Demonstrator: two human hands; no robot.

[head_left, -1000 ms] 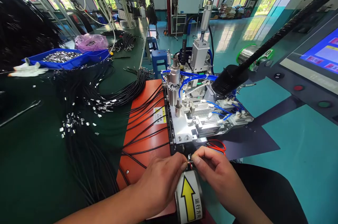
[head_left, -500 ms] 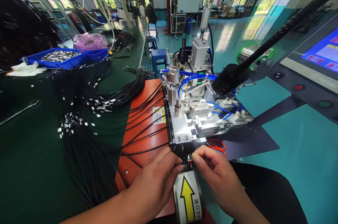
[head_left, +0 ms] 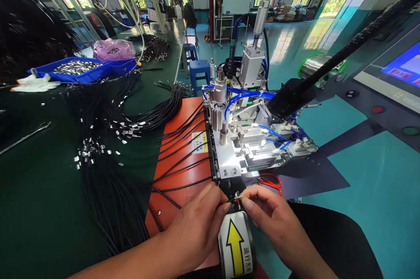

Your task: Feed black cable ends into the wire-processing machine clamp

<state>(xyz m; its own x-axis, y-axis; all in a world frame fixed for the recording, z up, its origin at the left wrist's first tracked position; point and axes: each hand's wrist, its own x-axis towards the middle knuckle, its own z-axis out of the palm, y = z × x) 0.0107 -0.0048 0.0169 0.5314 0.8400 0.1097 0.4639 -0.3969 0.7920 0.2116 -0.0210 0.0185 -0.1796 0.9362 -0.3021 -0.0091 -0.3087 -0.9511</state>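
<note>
My left hand (head_left: pixel 203 222) pinches a black cable near its end, just above the white plate with a yellow arrow (head_left: pixel 235 244). Close to it on the right, my right hand (head_left: pixel 274 215) pinches a thin pale wire at the cable's stripped end (head_left: pixel 239 198), where a red wire also shows. Both hands are at the front edge of the metal machine (head_left: pixel 249 139). Several black cables (head_left: pixel 183 165) lie across the orange panel (head_left: pixel 170 152) left of the machine, their ends along its dark edge strip.
Bundles of black cables (head_left: pixel 108 209) cover part of the dark green table (head_left: pixel 29 209). A blue tray (head_left: pixel 88 78) of small metal parts stands behind. Red-handled scissors (head_left: pixel 272 181) lie near my right hand. A thick black hose (head_left: pixel 348 51) slants over the machine.
The view has shifted slightly. My right fingers have moved a little off the cable end, and the pale and red wires show more clearly between my hands.
</note>
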